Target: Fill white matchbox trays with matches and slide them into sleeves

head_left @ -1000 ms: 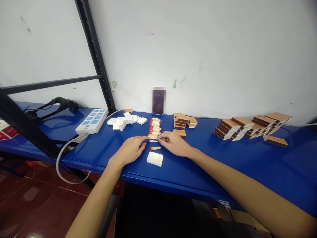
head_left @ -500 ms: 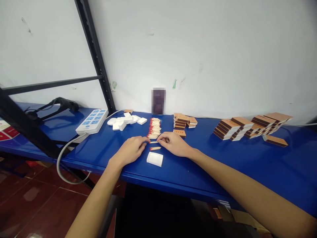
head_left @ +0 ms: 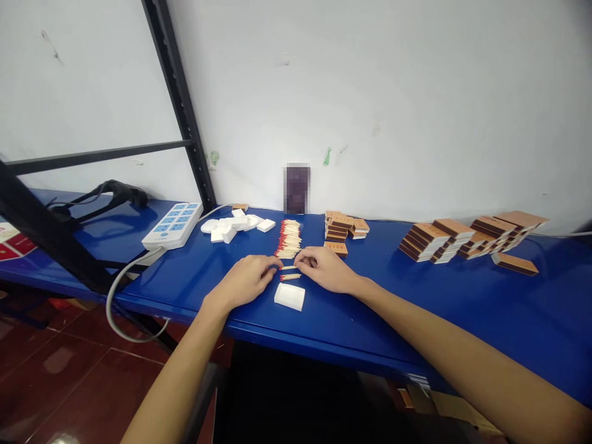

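Between the fingertips of my left hand (head_left: pixel 245 281) and my right hand (head_left: pixel 329 270) lies a match (head_left: pixel 289 267). My left fingers are closed at its head end, and my right fingers pinch its other end. Whether more than one match is held there, I cannot tell. Just beyond my fingers is a long pile of red-headed matches (head_left: pixel 290 237), heads to the left. Nearer me, a few loose matches (head_left: pixel 291 277) lie side by side on the blue table (head_left: pixel 370 320). Closest to the front edge sits a white matchbox tray (head_left: pixel 290 297).
White trays (head_left: pixel 226 229) are heaped at the back left, beside a power strip (head_left: pixel 173 226). Matchboxes (head_left: pixel 340 225) are stacked right of the match pile. More matchbox stacks (head_left: pixel 425 240) and a single matchbox (head_left: pixel 515 263) stand farther right. A black shelf post (head_left: pixel 178 92) rises at left.
My left fingertips have shifted very slightly to the right along the match. Otherwise the hands and the things on the table look the same.
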The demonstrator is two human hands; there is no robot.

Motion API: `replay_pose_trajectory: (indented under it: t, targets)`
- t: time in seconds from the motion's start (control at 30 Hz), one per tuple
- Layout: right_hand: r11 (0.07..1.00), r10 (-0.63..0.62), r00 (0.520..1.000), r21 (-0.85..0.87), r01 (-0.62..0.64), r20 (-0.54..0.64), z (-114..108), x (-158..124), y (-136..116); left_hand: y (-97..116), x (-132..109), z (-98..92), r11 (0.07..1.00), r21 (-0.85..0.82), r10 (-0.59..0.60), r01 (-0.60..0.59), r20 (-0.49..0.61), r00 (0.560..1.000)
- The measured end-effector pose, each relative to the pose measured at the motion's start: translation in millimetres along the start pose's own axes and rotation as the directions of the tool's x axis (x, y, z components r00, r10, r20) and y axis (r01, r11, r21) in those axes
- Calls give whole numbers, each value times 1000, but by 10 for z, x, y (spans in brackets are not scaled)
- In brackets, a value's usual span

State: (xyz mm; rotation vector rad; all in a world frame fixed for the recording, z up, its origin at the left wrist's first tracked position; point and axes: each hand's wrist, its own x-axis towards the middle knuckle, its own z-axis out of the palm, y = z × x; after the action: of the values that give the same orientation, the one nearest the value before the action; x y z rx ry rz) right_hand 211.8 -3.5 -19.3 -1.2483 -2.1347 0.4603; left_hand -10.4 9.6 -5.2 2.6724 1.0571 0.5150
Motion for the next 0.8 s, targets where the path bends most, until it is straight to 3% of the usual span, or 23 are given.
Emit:
replay_pose_trajectory:
  t: [0.8]
  targets:
    - [1000, -6, 999, 19, 5, 42, -18, -39, -32, -12, -4, 1, 1000, -17, 22, -22, 4, 1000]
